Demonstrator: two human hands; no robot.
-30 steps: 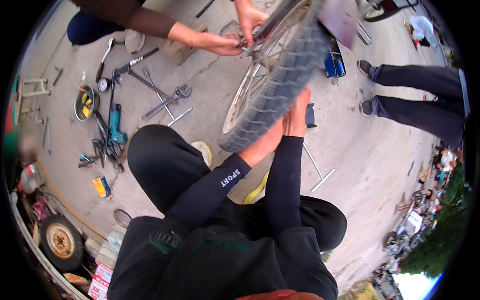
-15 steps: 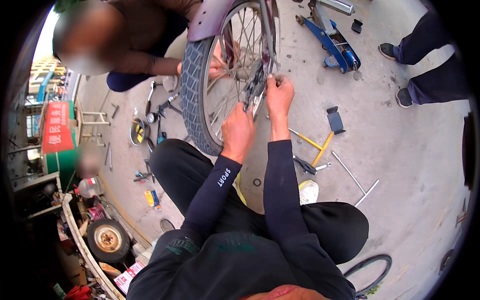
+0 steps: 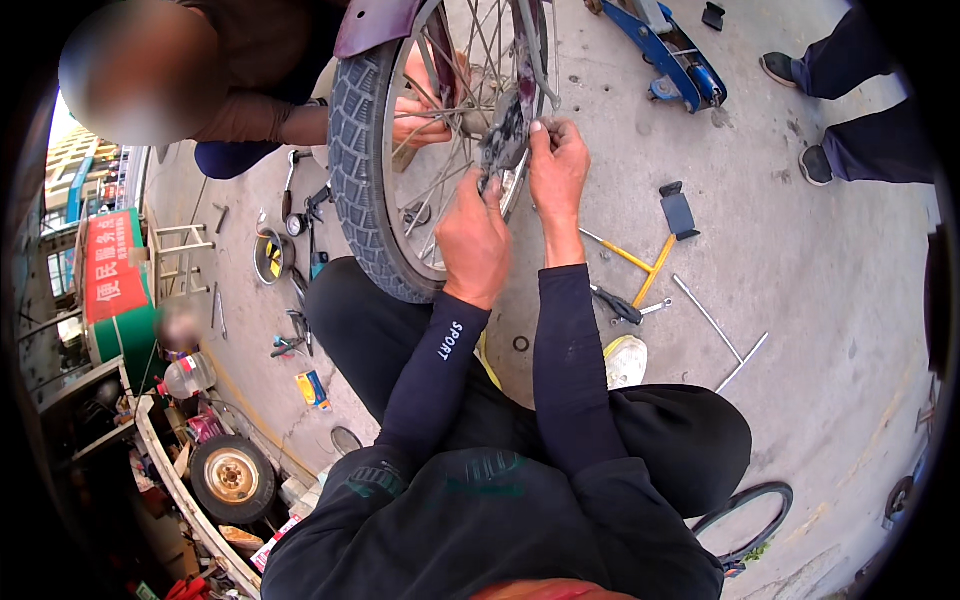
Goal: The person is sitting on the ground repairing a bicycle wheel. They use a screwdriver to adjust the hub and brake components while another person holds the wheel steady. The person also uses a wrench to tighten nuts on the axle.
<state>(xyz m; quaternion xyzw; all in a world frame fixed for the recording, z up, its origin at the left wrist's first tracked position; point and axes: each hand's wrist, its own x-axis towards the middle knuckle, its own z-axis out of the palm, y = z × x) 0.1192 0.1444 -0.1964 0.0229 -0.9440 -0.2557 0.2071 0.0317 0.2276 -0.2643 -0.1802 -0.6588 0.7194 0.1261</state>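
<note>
A bicycle wheel with a treaded tyre stands upright before me, a purple fender over it and a dark mechanism at its hub. My left hand has its fingers closed on the lower part of that mechanism; what exactly they hold is partly hidden. My right hand pinches at the mechanism's right side, thumb up against it. Behind the spokes, a co-worker's hand is at the hub from the other side.
A co-worker crouches at upper left. A blue floor jack, another person's legs, yellow wrench, metal T-bar and black tube are to the right. Scattered tools, bowl and loose tyre are left.
My hands have moved from the tyre up to the hub mechanism and separated slightly. The wheel now stands more upright, and the view has shifted, showing more of the crouching co-worker.
</note>
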